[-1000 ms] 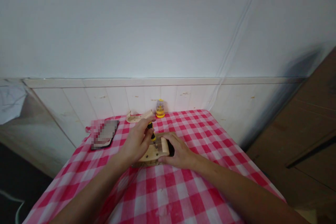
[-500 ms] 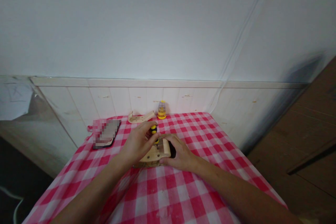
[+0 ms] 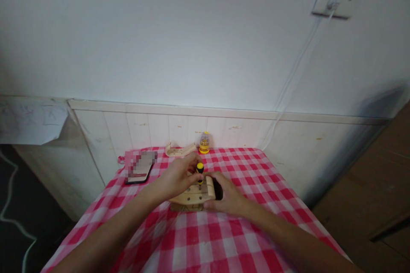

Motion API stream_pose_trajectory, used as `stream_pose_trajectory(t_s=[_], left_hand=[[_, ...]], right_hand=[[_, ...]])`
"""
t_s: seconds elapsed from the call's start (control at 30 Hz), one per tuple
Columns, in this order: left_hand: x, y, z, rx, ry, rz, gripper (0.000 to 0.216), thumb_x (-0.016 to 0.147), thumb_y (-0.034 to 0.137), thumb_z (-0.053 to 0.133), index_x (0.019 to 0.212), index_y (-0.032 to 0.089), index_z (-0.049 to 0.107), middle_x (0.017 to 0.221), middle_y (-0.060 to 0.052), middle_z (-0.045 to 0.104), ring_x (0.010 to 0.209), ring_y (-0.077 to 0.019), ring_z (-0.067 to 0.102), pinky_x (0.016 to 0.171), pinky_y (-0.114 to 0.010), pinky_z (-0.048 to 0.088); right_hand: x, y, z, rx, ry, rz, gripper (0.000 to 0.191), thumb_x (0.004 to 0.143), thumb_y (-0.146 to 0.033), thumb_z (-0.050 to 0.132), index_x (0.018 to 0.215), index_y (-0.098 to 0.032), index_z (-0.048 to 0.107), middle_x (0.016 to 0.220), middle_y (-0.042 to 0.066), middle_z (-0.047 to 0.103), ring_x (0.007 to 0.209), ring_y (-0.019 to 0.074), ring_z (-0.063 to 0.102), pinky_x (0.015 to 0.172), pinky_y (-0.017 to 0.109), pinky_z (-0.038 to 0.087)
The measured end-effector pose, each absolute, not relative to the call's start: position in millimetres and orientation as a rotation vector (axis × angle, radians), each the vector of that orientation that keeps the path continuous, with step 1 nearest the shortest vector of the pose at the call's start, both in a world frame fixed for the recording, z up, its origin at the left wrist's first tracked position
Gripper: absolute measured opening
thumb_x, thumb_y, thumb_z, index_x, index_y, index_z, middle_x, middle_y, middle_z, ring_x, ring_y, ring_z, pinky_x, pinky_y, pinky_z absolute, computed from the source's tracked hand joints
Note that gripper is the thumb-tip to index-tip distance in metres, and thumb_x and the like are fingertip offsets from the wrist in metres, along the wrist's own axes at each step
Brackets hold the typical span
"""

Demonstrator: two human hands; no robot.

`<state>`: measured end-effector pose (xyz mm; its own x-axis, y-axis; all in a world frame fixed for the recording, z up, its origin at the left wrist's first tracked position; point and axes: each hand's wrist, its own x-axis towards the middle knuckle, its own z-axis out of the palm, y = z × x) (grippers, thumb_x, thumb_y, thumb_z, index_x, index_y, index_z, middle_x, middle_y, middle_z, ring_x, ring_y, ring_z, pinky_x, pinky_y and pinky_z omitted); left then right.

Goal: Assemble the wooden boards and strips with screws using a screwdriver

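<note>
On the checked-cloth counter (image 3: 198, 239) lay a curved, pale wooden piece (image 3: 192, 196). The right hand (image 3: 229, 198) lay low, its grip clamping the piece's 3 o'clock end. The left hand (image 3: 177, 177), fingers curled, held in its grip the upright yellow-black screwdriver (image 3: 200, 168) at 12 o'clock.

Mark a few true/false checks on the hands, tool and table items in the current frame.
1. The left hand holds the screwdriver tip down on the wooden piece. True.
2. The right hand is lifted clear of the wooden piece. False: it grips the piece's right end.
3. The phone lies to the right of both hands. False: it lies to their left, near the table's left edge.
4. A yellow container stands at the far edge by the wall. True.
5. The second wooden part is stacked on the phone. False: it lies apart from it, beside the yellow container.
</note>
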<state>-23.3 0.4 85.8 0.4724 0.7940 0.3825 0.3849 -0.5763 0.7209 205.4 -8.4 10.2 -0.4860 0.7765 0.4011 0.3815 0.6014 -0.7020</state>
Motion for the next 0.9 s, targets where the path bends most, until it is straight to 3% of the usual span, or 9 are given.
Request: stream_pose_trajectory(t_s=[0.07, 0.17, 0.33, 0.5, 0.57, 0.7, 0.8, 0.9], left_hand=[[-23, 1, 88, 2.156, 0.931, 0.959, 0.018, 0.080, 0.021, 0.067, 0.098, 0.018, 0.064, 0.093, -0.003, 0.072, 0.086, -0.0178, 0.068, 0.079, -0.030, 0.054], [-20, 2, 86, 2.123, 0.913, 0.969, 0.017, 0.079, 0.022, 0.067, 0.096, 0.018, 0.068, 0.095, -0.004, 0.073, 0.089, -0.0186, 0.067, 0.084, -0.030, 0.052], [-14, 3, 76, 2.013, 0.914, 1.014, 0.026, 0.077, 0.022, 0.066, 0.101, 0.018, 0.075, 0.101, -0.007, 0.077, 0.095, -0.0222, 0.070, 0.086, -0.030, 0.051], [-33, 9, 82, 2.000, 0.824, 0.913, 0.027, 0.077, 0.022, 0.067, 0.101, 0.019, 0.077, 0.101, -0.005, 0.078, 0.096, -0.0220, 0.069, 0.088, -0.030, 0.051], [-51, 18, 81, 1.926, 0.881, 0.914, 0.028, 0.075, 0.031, 0.073, 0.098, 0.017, 0.077, 0.097, -0.007, 0.078, 0.091, -0.0217, 0.068, 0.083, -0.030, 0.051], [-84, 35, 57, 1.511, 0.996, 0.894, 0.041, 0.082, 0.049, 0.066, 0.104, 0.014, 0.071, 0.092, -0.007, 0.073, 0.065, -0.0147, 0.063, 0.057, -0.025, 0.045], [-94, 38, 36, 1.372, 0.945, 0.793, 0.044, 0.079, 0.053, 0.071, 0.097, 0.013, 0.071, 0.077, -0.003, 0.068, 0.060, -0.0122, 0.058, 0.052, -0.021, 0.040], [-98, 33, 28, 1.341, 0.881, 0.645, 0.051, 0.082, 0.059, 0.066, 0.105, 0.014, 0.071, 0.077, -0.004, 0.067, 0.057, -0.0132, 0.058, 0.048, -0.022, 0.040]], right_hand=[[208, -7, 25, -0.930, -2.075, 0.873, 0.064, 0.075, -0.050, 0.082, 0.127, -0.023, 0.056, 0.120, 0.010, 0.066, 0.106, 0.0266, 0.066, 0.089, 0.044, 0.055], [207, -6, 52, -0.938, -2.002, 0.993, 0.047, 0.086, -0.050, 0.072, 0.122, -0.021, 0.060, 0.117, 0.010, 0.068, 0.104, 0.0243, 0.068, 0.089, 0.041, 0.056], [181, -13, 81, -0.940, -1.960, 0.726, 0.046, 0.083, -0.035, 0.077, 0.124, -0.024, 0.061, 0.118, 0.008, 0.070, 0.105, 0.0238, 0.067, 0.091, 0.040, 0.054], [156, -14, 78, -0.895, -1.921, 0.433, 0.020, 0.092, -0.030, 0.063, 0.110, -0.024, 0.070, 0.102, 0.005, 0.074, 0.093, 0.0216, 0.069, 0.082, 0.035, 0.054], [154, -12, 72, -0.915, -1.868, 0.405, 0.020, 0.094, -0.031, 0.061, 0.109, -0.023, 0.070, 0.100, 0.006, 0.074, 0.090, 0.0214, 0.070, 0.079, 0.033, 0.055], [159, -9, 60, -0.940, -1.819, 0.376, 0.024, 0.095, -0.031, 0.059, 0.115, -0.024, 0.069, 0.106, 0.007, 0.075, 0.096, 0.0231, 0.071, 0.084, 0.034, 0.056], [166, -11, 50, -0.935, -1.806, 0.368, 0.030, 0.096, -0.029, 0.056, 0.125, -0.025, 0.065, 0.112, 0.008, 0.074, 0.099, 0.0226, 0.071, 0.086, 0.034, 0.057], [171, -14, 43, -0.907, -1.843, 0.349, 0.035, 0.095, -0.026, 0.057, 0.130, -0.025, 0.060, 0.114, 0.008, 0.073, 0.101, 0.0221, 0.070, 0.088, 0.035, 0.056]])
